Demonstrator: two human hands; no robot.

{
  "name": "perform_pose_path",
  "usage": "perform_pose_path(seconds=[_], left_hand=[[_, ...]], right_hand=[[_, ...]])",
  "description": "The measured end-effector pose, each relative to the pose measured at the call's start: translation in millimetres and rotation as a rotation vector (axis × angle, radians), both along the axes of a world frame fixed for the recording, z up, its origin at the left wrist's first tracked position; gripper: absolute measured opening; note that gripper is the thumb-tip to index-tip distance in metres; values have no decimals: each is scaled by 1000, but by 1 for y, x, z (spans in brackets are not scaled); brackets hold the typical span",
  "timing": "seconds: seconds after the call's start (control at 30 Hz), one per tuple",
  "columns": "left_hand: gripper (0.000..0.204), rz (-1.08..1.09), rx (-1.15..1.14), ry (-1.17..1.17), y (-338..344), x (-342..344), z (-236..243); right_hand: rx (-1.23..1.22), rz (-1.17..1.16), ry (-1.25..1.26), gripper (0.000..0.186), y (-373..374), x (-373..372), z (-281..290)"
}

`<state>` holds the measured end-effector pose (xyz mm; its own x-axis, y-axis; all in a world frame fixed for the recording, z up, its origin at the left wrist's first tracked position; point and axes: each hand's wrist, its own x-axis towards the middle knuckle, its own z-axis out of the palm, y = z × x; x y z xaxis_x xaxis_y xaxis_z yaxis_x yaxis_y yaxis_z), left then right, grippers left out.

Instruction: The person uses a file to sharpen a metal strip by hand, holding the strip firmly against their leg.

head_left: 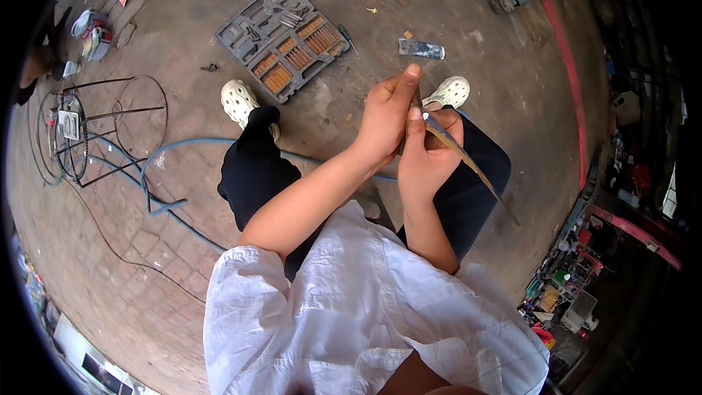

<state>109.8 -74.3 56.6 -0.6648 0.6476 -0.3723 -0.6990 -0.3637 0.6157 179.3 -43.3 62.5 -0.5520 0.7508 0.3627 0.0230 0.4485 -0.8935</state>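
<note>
Right hand (431,159) is pinching a tapered strip (468,159), left hand (386,113) is clenching alongside, contents unclear, any loosening pinch risking a drop!

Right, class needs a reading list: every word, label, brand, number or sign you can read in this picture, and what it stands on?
None can be read.
Blue-and-white packet on the floor: marks too blurred to read.
White bucket, far left: coloured markings, too small to read.
Grey case: no legible lettering.
Curved strip in the right hand: no lettering visible.
</note>
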Motion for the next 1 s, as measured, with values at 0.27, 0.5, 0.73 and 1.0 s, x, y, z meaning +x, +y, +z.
perform_pose_path(seconds=[0.27, 0.5, 0.73, 1.0], left_hand=[[55, -111, 172, -252, -3, -14, 3], [55, -50, 152, -288, -1, -19, 4], [54, 1, 3, -155, -4, -17, 4], [53, -46, 19, -78, 0, -17, 8]], right_hand=[[-455, -42, 279, 11, 22, -7, 12], [-762, 97, 107, 14, 4, 44, 0], [-583, 154, -4, 19, -12, 32, 2], [-1195, 180, 212, 14, 2, 28, 10]])
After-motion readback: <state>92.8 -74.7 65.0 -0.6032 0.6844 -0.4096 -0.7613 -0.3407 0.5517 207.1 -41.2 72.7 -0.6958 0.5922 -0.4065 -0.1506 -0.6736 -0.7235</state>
